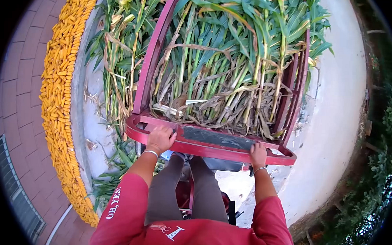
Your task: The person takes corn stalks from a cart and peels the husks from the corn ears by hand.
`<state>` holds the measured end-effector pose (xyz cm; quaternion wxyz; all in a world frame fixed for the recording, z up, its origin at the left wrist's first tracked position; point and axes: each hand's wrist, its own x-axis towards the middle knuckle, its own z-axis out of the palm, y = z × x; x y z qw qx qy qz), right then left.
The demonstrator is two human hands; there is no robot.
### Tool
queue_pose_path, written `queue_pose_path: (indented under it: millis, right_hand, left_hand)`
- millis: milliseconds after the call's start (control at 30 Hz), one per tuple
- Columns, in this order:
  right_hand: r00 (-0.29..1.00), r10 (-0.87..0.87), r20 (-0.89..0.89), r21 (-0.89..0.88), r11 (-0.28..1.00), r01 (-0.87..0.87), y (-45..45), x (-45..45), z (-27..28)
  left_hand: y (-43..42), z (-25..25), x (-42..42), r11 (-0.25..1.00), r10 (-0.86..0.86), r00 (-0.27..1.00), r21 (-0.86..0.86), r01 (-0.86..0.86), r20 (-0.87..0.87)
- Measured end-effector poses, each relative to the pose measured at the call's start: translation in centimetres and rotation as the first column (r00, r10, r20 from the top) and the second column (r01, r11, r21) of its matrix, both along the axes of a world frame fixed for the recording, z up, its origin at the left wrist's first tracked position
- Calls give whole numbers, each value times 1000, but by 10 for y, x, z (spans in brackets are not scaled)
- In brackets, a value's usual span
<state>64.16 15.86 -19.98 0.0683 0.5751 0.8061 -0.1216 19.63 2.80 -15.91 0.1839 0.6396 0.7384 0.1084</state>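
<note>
My left hand [161, 139] is closed over the left part of a red metal rail [199, 148] at the front of a cart bed, its thumb lying along the bar. Farther right, my right hand [258, 154] wraps round the same rail, near its rounded right end. Bracelets circle both wrists. A dark, scuffed panel [217, 138] fills the middle of the rail between my hands. Beyond it, the bed holds a thick heap of cut corn stalks [215, 79], their dry butts facing me and green leaves at the far end.
More corn stalks [124, 62] lie on the ground left of the cart. A long bank of yellow corn cobs [60, 86] runs beside a tiled wall [20, 88]. Pale concrete paving [336, 106] stretches along the right, bordered by dark greenery [379, 174]. Red side rails [153, 55] flank the bed.
</note>
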Motion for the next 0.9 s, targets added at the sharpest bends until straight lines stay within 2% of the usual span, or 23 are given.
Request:
queue_pose_path:
  millis: [33,100,200,233,267,300,333,367,400,433,467,500,567,667,767,800,867,900]
  right_hand:
    - [999,45,10,18,999,-45,-1,-7,10]
    - [985,6,-173,-47,999,-14,-4,-22,39]
    - [967,7,-255,-79,996,-28,-18,-40,90]
    - [961,32,-276,-80,995,-56,-26,-42,106]
    - [956,26,-293,-112,992,-61,-35,-38,118]
    - [974,32,-225,-135,989,-63,-49,-28,122]
    - [973,8,-229,-183,982,-51,-62,-21,135]
    - [964,36,-264,-176,981,-85,-71,-17,150]
    - [969,10,-246,-210,976,-63,-87,-2,150]
    - [984,-56,-166,-250,968,13,-102,4,161]
    - [988,-67,-137,-239,970,32,-123,25,152]
    - [989,-124,-77,-257,961,101,-138,34,156]
    - [988,-148,35,-353,924,151,-163,43,171]
    - [981,-173,84,-422,886,192,-183,26,195]
    - [982,-190,22,-415,892,182,-176,-12,209]
    - [969,-240,54,-387,890,242,-172,-31,214]
    - [979,-206,-11,-389,902,185,-158,-55,222]
    - [984,-163,-77,-388,914,121,-146,-68,227]
  left_hand:
    - [-1,2,1,1000,-1,1000,-19,1,-14]
    - [0,4,0,1000,-6,1000,-10,6,-30]
    - [-2,8,2,987,0,998,-160,-9,-55]
    - [-2,6,0,990,-2,998,-138,-6,-56]
    - [-2,3,1,978,-10,998,-208,-2,-57]
    - [-1,5,1,961,-16,998,-277,-1,-57]
    - [12,29,-1,873,35,997,-488,5,74]
    - [11,26,-4,884,25,997,-468,10,68]
    - [0,13,-1,932,37,997,-363,-9,70]
    - [-12,10,-1,964,51,996,-263,-29,78]
    - [-15,29,-1,964,83,991,-261,-52,109]
    - [-24,36,-1,991,78,988,-119,-63,134]
    - [-41,66,-7,985,167,957,-78,-153,238]
    - [-87,85,-28,981,191,934,-75,-177,303]
    - [-133,88,-57,982,154,951,-143,-119,268]
    - [-142,96,-68,984,148,952,-136,-115,267]
    - [-162,113,-85,932,326,897,-259,-253,297]
    - [-172,110,-95,934,322,898,-256,-249,299]
